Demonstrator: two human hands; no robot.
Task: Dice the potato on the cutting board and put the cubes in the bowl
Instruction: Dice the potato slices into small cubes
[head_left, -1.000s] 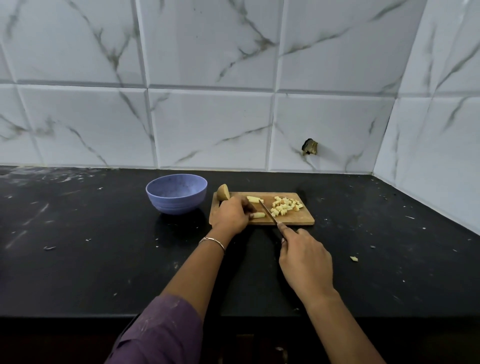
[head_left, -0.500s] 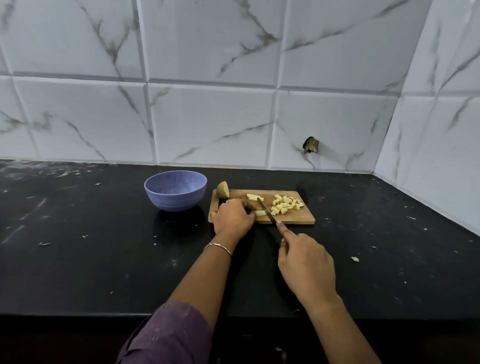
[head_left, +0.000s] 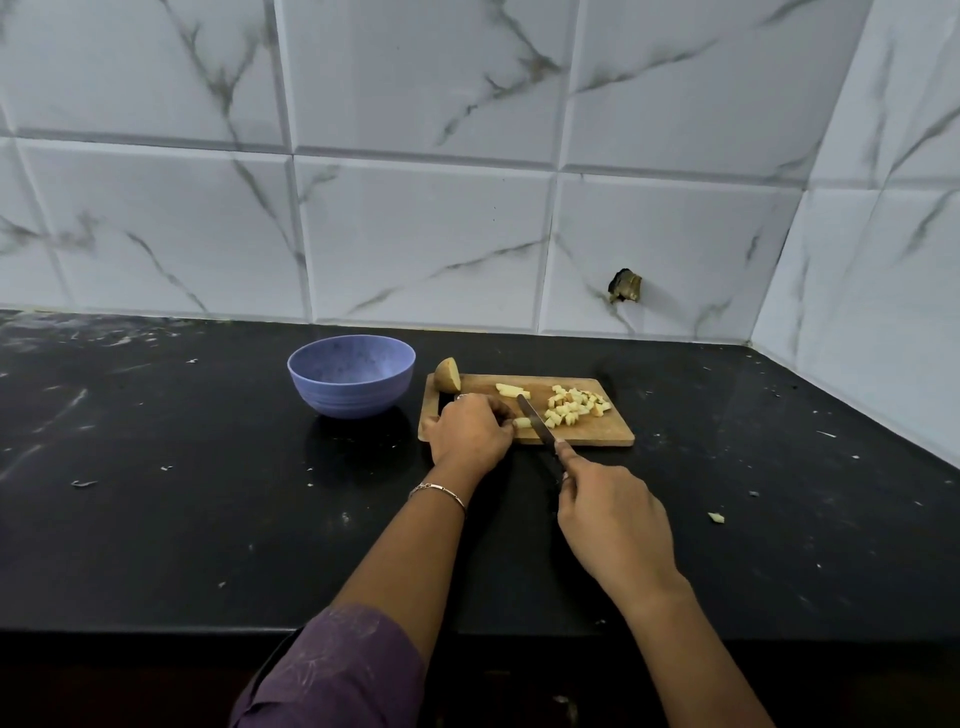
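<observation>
Left hand (head_left: 470, 428) seemingly pins potato strip (head_left: 521, 422); right hand (head_left: 613, 514) holds knife (head_left: 540, 426) beside.

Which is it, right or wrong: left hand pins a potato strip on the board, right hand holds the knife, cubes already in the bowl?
One error: the cubes are not in the bowl; the head view shows them piled on the board, right of the knife. The rest stands: left hand pins the potato strip, right hand holds the knife.
</observation>
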